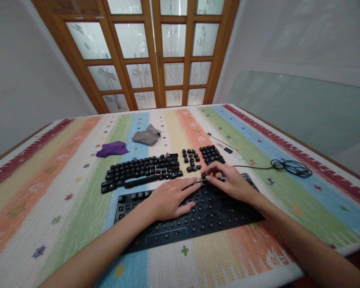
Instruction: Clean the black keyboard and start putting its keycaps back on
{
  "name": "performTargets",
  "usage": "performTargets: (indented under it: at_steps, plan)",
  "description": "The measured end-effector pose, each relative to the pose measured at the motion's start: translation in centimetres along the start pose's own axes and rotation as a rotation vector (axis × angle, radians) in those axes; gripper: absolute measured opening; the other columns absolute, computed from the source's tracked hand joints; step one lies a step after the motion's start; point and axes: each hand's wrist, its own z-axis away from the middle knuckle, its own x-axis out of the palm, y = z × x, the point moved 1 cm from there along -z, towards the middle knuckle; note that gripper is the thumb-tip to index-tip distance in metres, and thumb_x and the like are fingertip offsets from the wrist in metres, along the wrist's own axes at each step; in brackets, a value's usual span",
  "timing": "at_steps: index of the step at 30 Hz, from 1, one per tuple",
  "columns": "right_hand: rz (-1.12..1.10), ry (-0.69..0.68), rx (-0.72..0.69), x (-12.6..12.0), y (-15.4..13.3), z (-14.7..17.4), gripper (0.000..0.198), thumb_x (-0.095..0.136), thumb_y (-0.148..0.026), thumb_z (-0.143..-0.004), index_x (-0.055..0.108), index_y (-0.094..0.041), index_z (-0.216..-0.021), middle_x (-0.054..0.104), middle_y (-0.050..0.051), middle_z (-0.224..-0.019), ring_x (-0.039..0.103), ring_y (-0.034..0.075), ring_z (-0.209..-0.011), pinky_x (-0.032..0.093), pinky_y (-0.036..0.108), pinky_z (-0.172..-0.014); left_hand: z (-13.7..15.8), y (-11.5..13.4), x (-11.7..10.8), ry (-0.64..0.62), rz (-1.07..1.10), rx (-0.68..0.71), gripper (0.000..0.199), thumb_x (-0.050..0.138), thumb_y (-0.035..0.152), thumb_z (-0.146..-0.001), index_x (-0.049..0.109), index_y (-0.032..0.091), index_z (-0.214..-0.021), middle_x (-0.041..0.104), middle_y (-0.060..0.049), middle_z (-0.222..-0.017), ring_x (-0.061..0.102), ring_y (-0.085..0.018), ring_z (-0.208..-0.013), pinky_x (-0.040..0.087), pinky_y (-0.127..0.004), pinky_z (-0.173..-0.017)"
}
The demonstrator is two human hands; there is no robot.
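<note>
A black keyboard (168, 235) lies in front of me, most of its keys stripped down to bare switches. A few caps remain along its top row at the left. My left hand (172, 198) rests across the keyboard with the fingers spread, its fingertips near the upper edge. At that edge my right hand (225, 180) pinches a small black keycap (203, 175) between thumb and fingers. Just beyond the keyboard, loose black keycaps (138, 168) are laid out in keyboard order, with the long spacebar (141, 181) at the front. More keycaps (192, 161) form a looser group further right.
A purple cloth (112, 149) and a grey cloth (147, 136) lie behind the keycaps. To the right are a thin brush-like tool (223, 141), a small tool with a black part (228, 150) and a coiled cable (292, 167). A striped tablecloth (78, 188) covers the table.
</note>
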Motion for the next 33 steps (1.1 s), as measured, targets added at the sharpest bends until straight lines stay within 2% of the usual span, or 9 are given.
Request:
performTargets:
  at_steps: [7, 12, 20, 28, 33]
  plan:
    - [0.008, -0.098, -0.026, -0.43, -0.05, 0.39, 0.006, 0.058, -0.023, -0.088, 0.065, -0.022, -0.09, 0.072, 0.004, -0.089, 0.066, 0.018, -0.081, 0.054, 0.031, -0.075, 0.07, -0.08, 0.2, 0.006, -0.002, -0.004, 0.051, 0.042, 0.042, -0.101, 0.041, 0.018, -0.146, 0.048, -0.013, -0.15, 0.052, -0.026, -0.133, 0.044, -0.041, -0.11]
    - [0.055, -0.1, -0.052, -0.34, -0.08, 0.44, 0.006, 0.058, -0.021, -0.087, 0.064, -0.022, -0.09, 0.071, 0.003, -0.088, 0.065, 0.017, -0.08, 0.052, 0.031, -0.074, 0.08, -0.07, 0.1, 0.008, -0.003, -0.007, 0.051, 0.043, 0.043, -0.101, 0.042, 0.019, -0.146, 0.05, -0.012, -0.149, 0.053, -0.026, -0.132, 0.045, -0.041, -0.109]
    - [0.124, -0.066, -0.19, -0.24, -0.3, 0.83, 0.007, 0.058, -0.016, -0.085, 0.061, -0.022, -0.084, 0.069, 0.002, -0.084, 0.065, 0.017, -0.079, 0.05, 0.03, -0.075, 0.03, -0.03, 0.04, -0.003, -0.002, -0.011, 0.051, 0.044, 0.042, -0.101, 0.043, 0.017, -0.145, 0.049, -0.014, -0.149, 0.052, -0.027, -0.133, 0.045, -0.042, -0.109]
    - [0.144, -0.105, -0.142, -0.35, -0.12, 0.7, 0.006, 0.06, -0.017, -0.085, 0.063, -0.021, -0.087, 0.069, 0.002, -0.083, 0.064, 0.015, -0.075, 0.05, 0.028, -0.072, 0.01, -0.02, 0.08, -0.001, -0.004, -0.008, 0.051, 0.042, 0.043, -0.101, 0.043, 0.016, -0.145, 0.05, -0.014, -0.148, 0.052, -0.027, -0.133, 0.044, -0.042, -0.109]
    - [0.183, -0.085, -0.163, -0.53, 0.24, 0.66, 0.009, 0.063, -0.019, -0.085, 0.067, -0.02, -0.094, 0.07, 0.005, -0.09, 0.064, 0.019, -0.085, 0.05, 0.032, -0.079, 0.03, -0.05, 0.12, 0.001, -0.003, -0.013, 0.051, 0.043, 0.043, -0.101, 0.043, 0.018, -0.145, 0.05, -0.013, -0.149, 0.052, -0.026, -0.133, 0.044, -0.04, -0.11]
